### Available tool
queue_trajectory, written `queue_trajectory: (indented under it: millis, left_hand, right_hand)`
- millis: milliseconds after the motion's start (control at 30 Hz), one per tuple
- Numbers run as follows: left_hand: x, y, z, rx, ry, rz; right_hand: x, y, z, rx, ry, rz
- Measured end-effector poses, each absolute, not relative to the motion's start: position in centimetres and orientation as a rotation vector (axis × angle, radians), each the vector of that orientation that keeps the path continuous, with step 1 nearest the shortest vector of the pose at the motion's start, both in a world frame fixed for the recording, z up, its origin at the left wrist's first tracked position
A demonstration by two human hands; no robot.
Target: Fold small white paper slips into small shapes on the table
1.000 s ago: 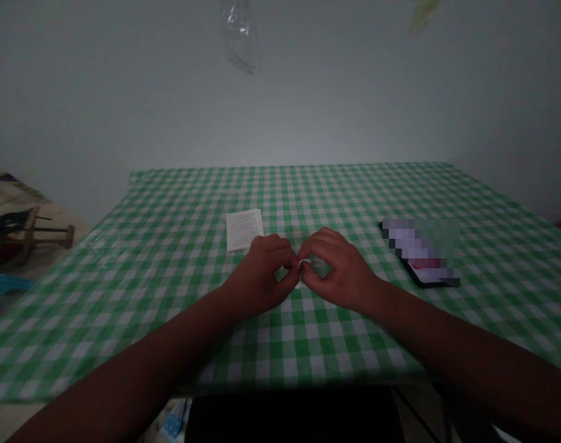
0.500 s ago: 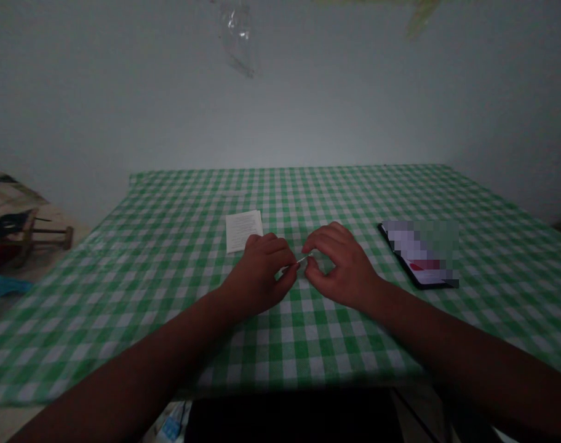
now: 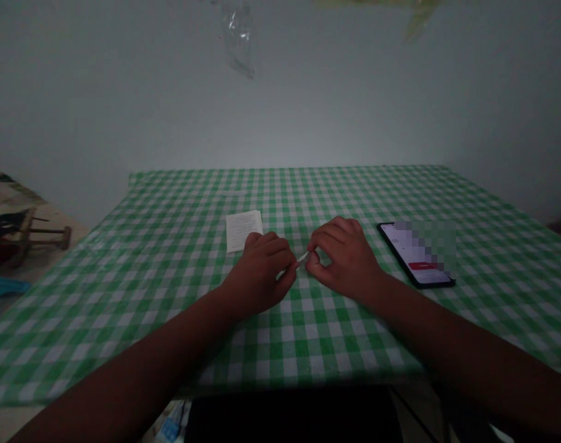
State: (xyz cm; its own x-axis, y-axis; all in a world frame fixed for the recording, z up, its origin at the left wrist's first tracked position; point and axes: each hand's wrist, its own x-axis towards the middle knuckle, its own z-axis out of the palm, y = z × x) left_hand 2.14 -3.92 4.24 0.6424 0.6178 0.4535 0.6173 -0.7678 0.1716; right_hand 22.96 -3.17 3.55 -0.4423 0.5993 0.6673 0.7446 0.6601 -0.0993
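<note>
My left hand and my right hand rest close together on a green and white checked tablecloth. Between their fingertips they pinch a small thin white strip, one hand at each end. The strip is tilted, its right end higher. What it is made of I cannot tell in the dim light. A small white paper slip with fine print lies flat just beyond my left hand.
A black phone with a lit screen lies face up to the right of my right hand. A clear plastic bag hangs on the wall behind the table. Wooden items sit on the floor at left.
My hands have drawn slightly apart, and the white strip between them shows longer than before. My right hand has shifted a little to the right.
</note>
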Motion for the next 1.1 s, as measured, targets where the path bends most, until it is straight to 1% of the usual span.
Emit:
queue_trajectory:
  millis: [100,167,300,533,700,867,1033,1100]
  left_hand:
    - [1.8,-3.7,4.4,2.833,1.106,0.752]
    - [1.8,-3.6,4.5,2.839,1.113,0.733]
    - [2.1,-3.7,4.3,2.87,1.092,0.734]
    - [2.4,-4.0,4.1,2.927,1.073,0.824]
    - [2.4,-4.0,4.1,2.984,1.078,0.827]
    - [2.3,-4.1,4.4,3.0,1.057,0.836]
    - [1.9,-4.0,4.7,2.958,1.111,0.859]
    - [1.7,-3.9,4.7,2.935,1.125,0.876]
  right_hand:
    - [24.0,-2.4,3.6,-1.102,-2.105,-0.31]
    - [24.1,-2.5,3.7,-1.091,-2.063,-0.275]
    - [22.7,-3.8,3.9,-0.978,-2.172,-0.165]
    - [21.6,-4.3,3.5,-0.937,-2.257,-0.179]
    - [21.4,-4.4,3.5,-0.953,-2.265,-0.193]
    - [22.1,-3.9,3.6,-0.991,-2.211,-0.224]
    - [24.1,-2.2,3.8,-1.057,-2.044,-0.175]
    - [24.3,-2.1,3.9,-1.024,-2.014,-0.12]
